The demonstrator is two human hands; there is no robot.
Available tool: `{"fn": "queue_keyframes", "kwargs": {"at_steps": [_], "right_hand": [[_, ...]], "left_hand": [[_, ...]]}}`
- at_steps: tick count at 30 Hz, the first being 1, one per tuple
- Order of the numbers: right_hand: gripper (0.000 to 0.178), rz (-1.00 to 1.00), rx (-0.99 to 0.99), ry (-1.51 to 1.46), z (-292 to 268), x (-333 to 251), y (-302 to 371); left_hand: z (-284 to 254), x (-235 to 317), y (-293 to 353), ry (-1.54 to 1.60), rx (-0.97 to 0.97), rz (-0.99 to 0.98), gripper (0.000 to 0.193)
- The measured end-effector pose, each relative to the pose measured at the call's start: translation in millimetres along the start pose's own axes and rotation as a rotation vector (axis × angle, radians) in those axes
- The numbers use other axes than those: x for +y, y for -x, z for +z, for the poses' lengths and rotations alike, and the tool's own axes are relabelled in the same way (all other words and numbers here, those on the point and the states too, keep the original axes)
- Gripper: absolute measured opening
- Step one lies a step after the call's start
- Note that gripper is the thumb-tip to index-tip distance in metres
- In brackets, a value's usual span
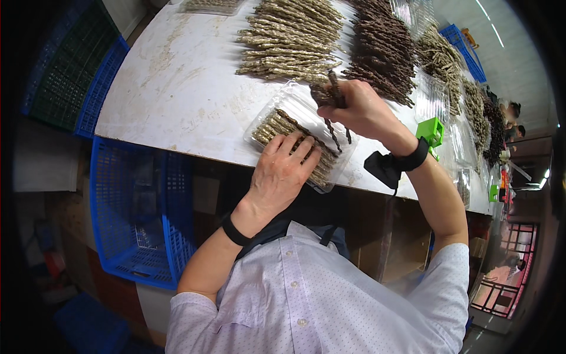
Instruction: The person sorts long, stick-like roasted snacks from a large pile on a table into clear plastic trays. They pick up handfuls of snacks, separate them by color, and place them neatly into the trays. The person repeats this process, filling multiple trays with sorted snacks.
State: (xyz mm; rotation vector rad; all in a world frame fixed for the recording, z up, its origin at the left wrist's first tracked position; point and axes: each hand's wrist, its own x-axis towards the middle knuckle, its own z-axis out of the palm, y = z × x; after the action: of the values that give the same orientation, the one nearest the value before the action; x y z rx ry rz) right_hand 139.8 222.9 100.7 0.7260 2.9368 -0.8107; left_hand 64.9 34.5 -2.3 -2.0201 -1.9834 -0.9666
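Note:
A clear plastic box (250,134) lies opened near the table's front edge, filled with a row of pale twisted snack sticks (272,125). Across them my left hand (282,162) rests with fingers apart, touching the top of the row. At least one dark twisted stick (295,123) lies among the pale ones by my fingertips. My right hand (364,109) is closed around a few dark twisted sticks (337,93), held above the box's far right side. Their lower ends point down toward the box. How many sticks it holds is hidden by the fingers.
Behind the box lie a pile of pale sticks (289,47) and a pile of dark sticks (382,53). More clear boxes (431,97) and a green holder (431,131) stand to the right. A blue crate (132,206) sits below the table's left front edge. Other people appear at far right.

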Motion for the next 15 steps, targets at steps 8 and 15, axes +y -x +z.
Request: {"fn": "queue_keyframes", "kwargs": {"at_steps": [8, 15], "right_hand": [[0.024, -0.139, -0.028, 0.265, 33.2, 0.8, -21.3], [0.036, -0.030, -0.082, 0.121, 2.5, -14.2, -21.4]], "left_hand": [[1.5, -0.8, 1.1, 0.012, 0.015, 0.011, 0.031], [1.3, -0.6, 2.0, -0.002, 0.009, 0.006, 0.031]]}}
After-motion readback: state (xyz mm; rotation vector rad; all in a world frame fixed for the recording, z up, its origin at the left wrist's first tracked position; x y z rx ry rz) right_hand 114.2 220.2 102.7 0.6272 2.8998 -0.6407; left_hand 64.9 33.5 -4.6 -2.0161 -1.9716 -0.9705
